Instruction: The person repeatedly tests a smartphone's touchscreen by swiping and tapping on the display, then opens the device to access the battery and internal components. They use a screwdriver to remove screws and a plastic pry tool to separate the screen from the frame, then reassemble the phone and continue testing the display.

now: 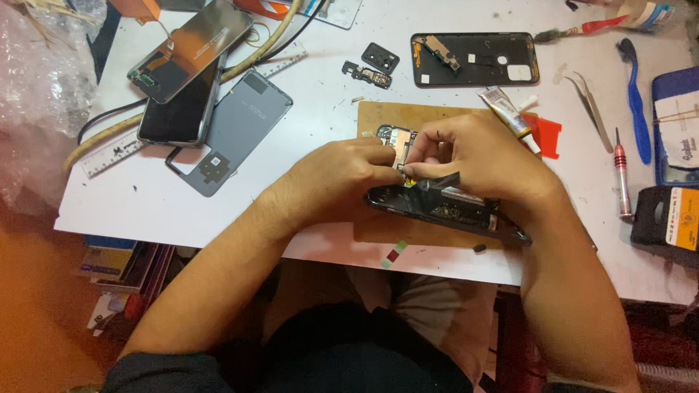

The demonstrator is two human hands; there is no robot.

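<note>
Two hands, left hand [342, 178] and right hand [477, 156], fingers pinching an opened phone [444, 204] over a brown mat [386, 116].

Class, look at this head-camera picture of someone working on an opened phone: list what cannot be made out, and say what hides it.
- Head view: the middle of the opened phone is covered by the left hand and right hand.
- What the fingertips pinch there is too small to tell.
- The wooden board is largely hidden under hands and phone.
- The blue case is cut off by the right edge.
- The small parts are too small to identify.
</note>
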